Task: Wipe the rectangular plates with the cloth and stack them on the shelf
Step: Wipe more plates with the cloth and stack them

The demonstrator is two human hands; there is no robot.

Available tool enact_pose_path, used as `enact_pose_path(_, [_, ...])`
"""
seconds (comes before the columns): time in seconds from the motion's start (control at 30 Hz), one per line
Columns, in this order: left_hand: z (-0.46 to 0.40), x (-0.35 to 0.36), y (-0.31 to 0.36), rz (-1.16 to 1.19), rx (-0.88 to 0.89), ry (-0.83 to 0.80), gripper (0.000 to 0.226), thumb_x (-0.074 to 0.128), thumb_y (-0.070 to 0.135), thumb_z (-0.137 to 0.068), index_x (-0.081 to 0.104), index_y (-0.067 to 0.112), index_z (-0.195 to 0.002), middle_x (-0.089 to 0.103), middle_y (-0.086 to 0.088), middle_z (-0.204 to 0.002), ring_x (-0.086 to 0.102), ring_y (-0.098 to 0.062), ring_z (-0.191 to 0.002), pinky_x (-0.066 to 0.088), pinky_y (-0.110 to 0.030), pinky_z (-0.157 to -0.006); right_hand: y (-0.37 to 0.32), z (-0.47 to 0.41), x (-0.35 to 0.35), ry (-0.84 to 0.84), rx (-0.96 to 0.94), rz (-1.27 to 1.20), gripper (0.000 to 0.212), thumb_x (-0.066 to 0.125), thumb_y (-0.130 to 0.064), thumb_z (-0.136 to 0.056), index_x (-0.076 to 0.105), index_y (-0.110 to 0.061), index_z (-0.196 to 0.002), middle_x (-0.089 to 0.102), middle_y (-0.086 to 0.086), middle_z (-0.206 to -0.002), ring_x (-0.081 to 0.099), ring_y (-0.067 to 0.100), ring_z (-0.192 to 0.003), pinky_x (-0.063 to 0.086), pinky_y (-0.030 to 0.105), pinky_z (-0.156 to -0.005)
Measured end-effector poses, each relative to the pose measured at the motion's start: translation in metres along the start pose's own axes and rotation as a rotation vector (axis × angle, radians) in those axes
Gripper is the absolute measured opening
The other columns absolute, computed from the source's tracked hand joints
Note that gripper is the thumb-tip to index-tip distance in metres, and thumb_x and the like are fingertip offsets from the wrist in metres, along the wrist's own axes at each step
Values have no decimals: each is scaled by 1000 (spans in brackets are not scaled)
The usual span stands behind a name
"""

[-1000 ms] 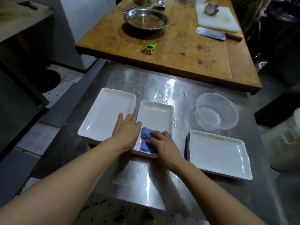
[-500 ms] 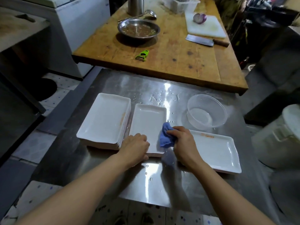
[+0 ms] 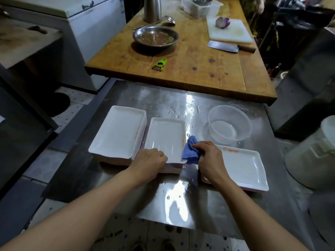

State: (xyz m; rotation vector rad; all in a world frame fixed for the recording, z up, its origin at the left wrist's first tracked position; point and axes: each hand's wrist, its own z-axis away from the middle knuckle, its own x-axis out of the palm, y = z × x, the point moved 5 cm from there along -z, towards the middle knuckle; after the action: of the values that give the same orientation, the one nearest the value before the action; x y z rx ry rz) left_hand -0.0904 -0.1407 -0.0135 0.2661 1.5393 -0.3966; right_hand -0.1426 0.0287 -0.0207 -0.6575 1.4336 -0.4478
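Observation:
White rectangular plates lie on a wet steel table [image 3: 181,201]. A stack of plates [image 3: 117,132] stands at the left. The middle plate [image 3: 165,135] has an orange smear along its right rim. My left hand [image 3: 148,163] grips its near left corner. My right hand [image 3: 208,160] holds a bunched blue cloth [image 3: 190,151] against the plate's right near rim. A third plate [image 3: 243,167] lies to the right, partly under my right wrist, with an orange mark on its far rim.
A clear plastic bowl [image 3: 229,124] with a little water stands behind the right plate. The wooden table [image 3: 190,69] beyond carries a metal dish, green peeler [image 3: 159,64], cleaver [image 3: 228,47], cutting board and onion. A white bucket [image 3: 315,154] sits at the right.
My right hand slid the cloth from the plate's near middle to its right rim. My left hand moved from the left stack's edge to the middle plate's near corner.

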Motion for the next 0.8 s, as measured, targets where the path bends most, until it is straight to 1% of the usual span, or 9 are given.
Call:
enact_pose_path(0.07, [-1,-22,-2,-6,-14,140,31,81,3,-37,59,17,-54,55,4,-52,53,-19,-44,27,-18,-37,-3,-2,-6,17,19,-38,46,46,15,-78,66,-5,-115,60,12,-118,55,23,-105,30,7,-83])
enact_pose_path(0.13, [-3,-37,-7,46,-54,261,30,79,2,-39,58,14,-55,54,1,-51,51,-21,-42,27,-18,-37,-7,-5,-12,45,30,-97,42,49,11,-80,67,-6,-113,61,11,-112,56,22,-101,38,15,-85])
enact_pose_path(0.23, [-9,-50,-15,163,-148,326,24,78,5,-50,61,11,-65,60,-2,-57,58,-26,-50,36,-25,-39,-13,-7,-20,89,61,-182,41,48,9,-80,66,-8,-113,62,10,-108,56,17,-93,36,10,-79])
enact_pose_path(0.3, [-11,-55,-23,248,-230,369,11,69,10,-71,63,11,-79,64,-3,-70,61,-29,-63,38,-30,-46,-16,-8,-25,95,77,-210,41,46,6,-83,65,-10,-116,63,10,-111,54,14,-92,35,9,-79])
enact_pose_path(0.37, [-16,-63,-32,300,-314,392,10,55,17,-88,61,15,-95,67,-3,-85,61,-30,-77,37,-31,-57,-22,-11,-33,117,91,-261,38,46,3,-88,62,-13,-119,63,10,-115,56,15,-97,43,21,-88])
enact_pose_path(0.47, [-22,-85,-47,439,-410,486,11,52,21,-92,59,16,-99,67,-6,-92,60,-32,-83,37,-32,-62,-41,-18,-54,193,57,-353,35,50,-1,-89,60,-15,-120,64,7,-112,60,20,-102,49,36,-94])
enact_pose_path(0.6, [-30,-112,-69,699,-546,480,11,53,21,-92,60,13,-96,67,-10,-91,59,-32,-88,47,-39,-72,-80,-24,-84,270,-76,-499,36,55,-2,-87,58,-20,-119,63,0,-110,61,14,-98,51,29,-89])
enact_pose_path(0.67, [-31,-123,-78,819,-591,478,7,56,19,-91,60,15,-88,65,-6,-86,60,-28,-87,47,-35,-73,-101,-25,-93,286,-157,-533,39,59,-3,-86,58,-21,-120,63,-1,-112,62,10,-98,51,23,-87])
enact_pose_path(0.8, [-31,-133,-86,1053,-639,490,10,57,16,-91,63,13,-83,67,-9,-84,57,-22,-77,44,-32,-71,-145,-24,-102,336,-361,-358,42,64,0,-80,61,-14,-119,61,1,-114,57,8,-99,46,18,-88])
